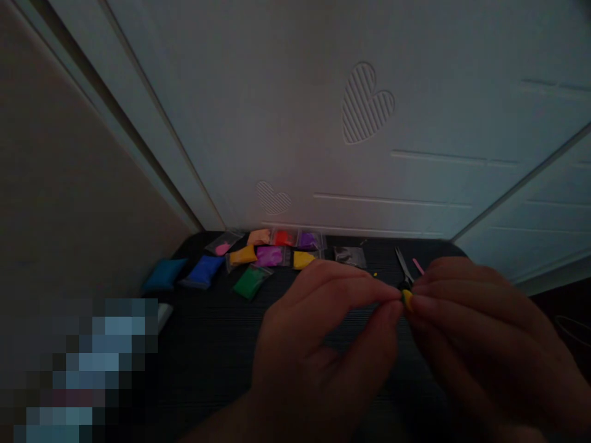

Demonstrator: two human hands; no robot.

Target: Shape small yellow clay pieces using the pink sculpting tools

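Note:
A tiny piece of modelling clay [408, 300], yellow with a green part, sits between the fingertips of both hands, above the dark table. My left hand [327, 332] pinches it from the left with thumb and forefinger, at the green side. From the right, my right hand [489, 338] is closed on the yellow side, its fingers hiding part of the piece. Just behind the fingertips lie scissors [404, 266], their handles partly covered. A thin pink stick [418, 266] shows beside my right hand.
Small zip bags of coloured clay lie along the back of the dark table [221, 344], among them a green bag [252, 281], a blue bag [203, 272] and a teal bag [165, 274]. A white panel [295, 123] with hearts rises behind. Pixelated blocks cover the lower left.

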